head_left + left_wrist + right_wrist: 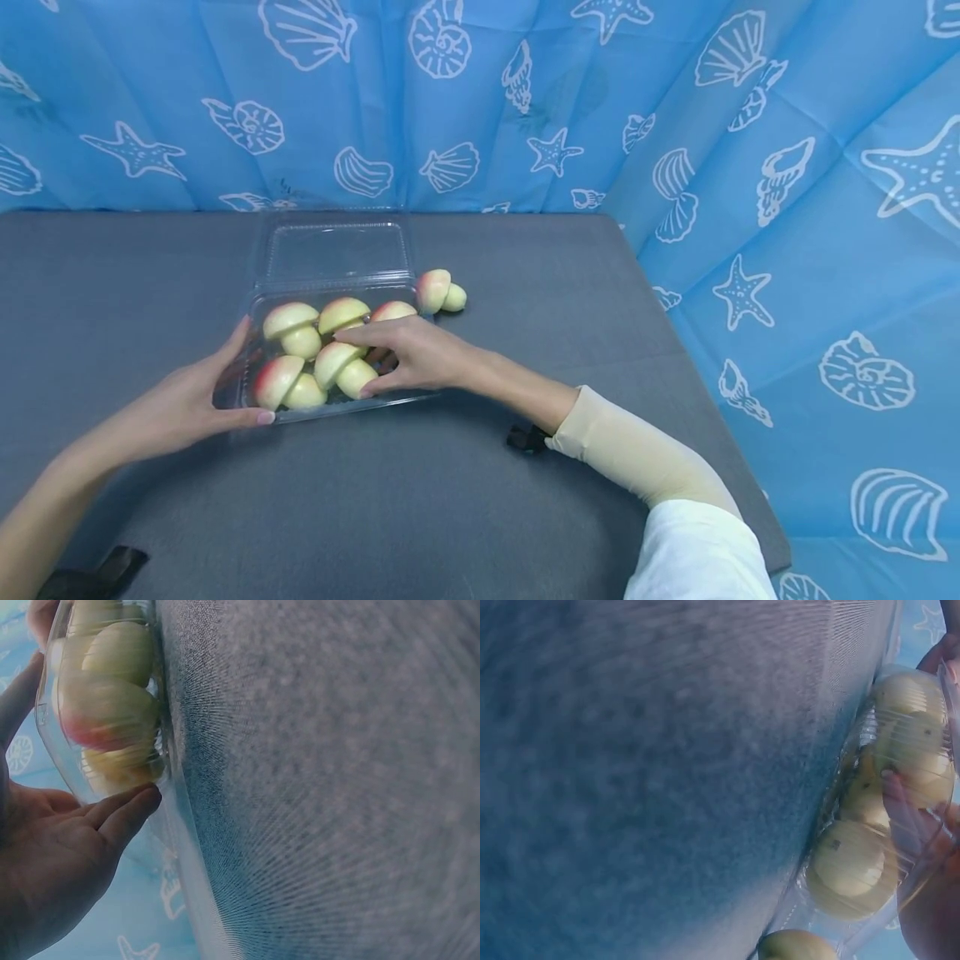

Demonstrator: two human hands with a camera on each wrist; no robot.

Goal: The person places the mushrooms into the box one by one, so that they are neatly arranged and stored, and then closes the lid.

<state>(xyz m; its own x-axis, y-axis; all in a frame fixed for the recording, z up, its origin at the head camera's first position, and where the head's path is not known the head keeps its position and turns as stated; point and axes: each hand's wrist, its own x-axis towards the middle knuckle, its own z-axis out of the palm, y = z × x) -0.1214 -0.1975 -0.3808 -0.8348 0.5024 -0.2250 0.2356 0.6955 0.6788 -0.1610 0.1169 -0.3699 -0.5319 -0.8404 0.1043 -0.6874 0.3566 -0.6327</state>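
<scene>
A clear plastic clamshell container (401, 403) lies with its lid folded back, holding several pale yellow-green mushroom shapes with red-blushed caps. At its left end, my left hand (183, 396) rests with thumb and fingers spread along the wall; in the left wrist view its straight fingers (127, 817) touch the clear side. My right hand (423, 354) reaches inside from the right. Its thumb and fingers span the front middle mushroom shape (335, 363), pinching it, with the thumb by its stem. Some pieces behind are partly hidden by this hand.
Another mushroom shape (433, 292) lies just outside the container's right side. The transparent lid (337, 250) spreads flat toward the back of the grey table (465, 500). A blue shell-print curtain (480, 108) hangs behind and to the right.
</scene>
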